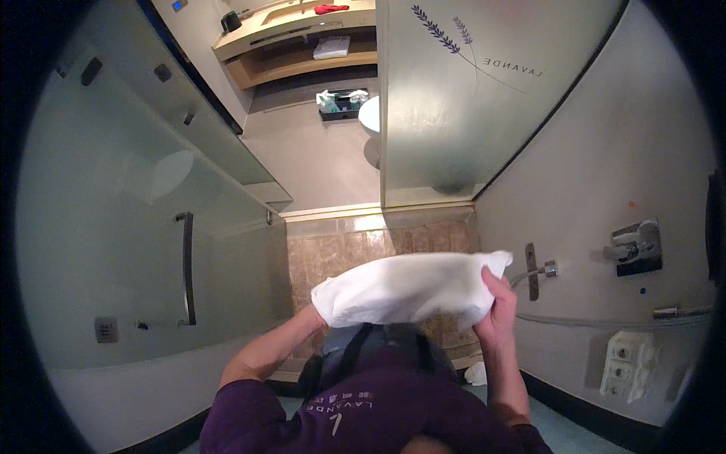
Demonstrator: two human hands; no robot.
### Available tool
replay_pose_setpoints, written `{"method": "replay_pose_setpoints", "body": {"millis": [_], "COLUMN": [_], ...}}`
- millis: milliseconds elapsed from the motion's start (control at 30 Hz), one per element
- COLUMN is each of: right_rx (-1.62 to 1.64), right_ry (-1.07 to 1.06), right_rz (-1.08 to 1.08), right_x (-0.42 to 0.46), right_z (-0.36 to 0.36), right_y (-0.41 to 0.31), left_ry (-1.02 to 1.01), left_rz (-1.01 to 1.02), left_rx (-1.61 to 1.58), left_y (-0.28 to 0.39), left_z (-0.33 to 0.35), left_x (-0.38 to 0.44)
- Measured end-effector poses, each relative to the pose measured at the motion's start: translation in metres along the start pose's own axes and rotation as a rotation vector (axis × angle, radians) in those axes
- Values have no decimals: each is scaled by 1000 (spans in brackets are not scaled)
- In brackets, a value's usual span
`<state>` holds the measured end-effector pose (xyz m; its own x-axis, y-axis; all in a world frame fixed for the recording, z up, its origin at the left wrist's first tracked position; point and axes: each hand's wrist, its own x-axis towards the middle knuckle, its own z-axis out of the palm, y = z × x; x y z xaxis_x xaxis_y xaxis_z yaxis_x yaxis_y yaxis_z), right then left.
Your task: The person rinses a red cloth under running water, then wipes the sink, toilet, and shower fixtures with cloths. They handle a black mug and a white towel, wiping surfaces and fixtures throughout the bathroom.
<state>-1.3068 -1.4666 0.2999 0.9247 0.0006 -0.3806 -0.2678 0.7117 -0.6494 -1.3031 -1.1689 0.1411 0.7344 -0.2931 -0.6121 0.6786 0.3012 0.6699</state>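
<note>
A white cloth [402,286], perhaps a towel, is stretched out between my hands in front of my waist, over the brown tiled shower floor. My right hand [499,309] grips its right end, the thumb lying on top of the fabric. At the left end, the cloth covers my left hand; only the wrist shows, so its fingers and grip are hidden. The middle of the cloth is slightly blurred.
A glass door [238,272] with a metal handle [189,269] stands at left, a frosted glass panel [437,130] ahead. Shower fittings [635,248] and a dispenser [624,366] are on the right wall. Beyond the threshold [334,213] sit a black caddy [340,115] with bottles and a toilet [370,115].
</note>
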Motion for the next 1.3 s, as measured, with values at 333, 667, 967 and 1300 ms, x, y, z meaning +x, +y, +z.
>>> {"method": "replay_pose_setpoints", "body": {"millis": [333,667,967,1300], "right_rx": [-63,-344,-511,-274], "right_ry": [-239,-149,65,212], "right_rz": [-386,-591,-417,-363], "right_x": [-6,-19,26,48], "right_z": [56,52,-6,-113], "right_y": [-79,-114,-110,-95], "left_ry": [-309,366,862,11], "left_rz": [123,661,639,428], "left_rx": [-732,454,950,-245], "left_y": [41,66,81,126], "left_z": [8,58,-9,7], "left_x": [-10,47,109,44]}}
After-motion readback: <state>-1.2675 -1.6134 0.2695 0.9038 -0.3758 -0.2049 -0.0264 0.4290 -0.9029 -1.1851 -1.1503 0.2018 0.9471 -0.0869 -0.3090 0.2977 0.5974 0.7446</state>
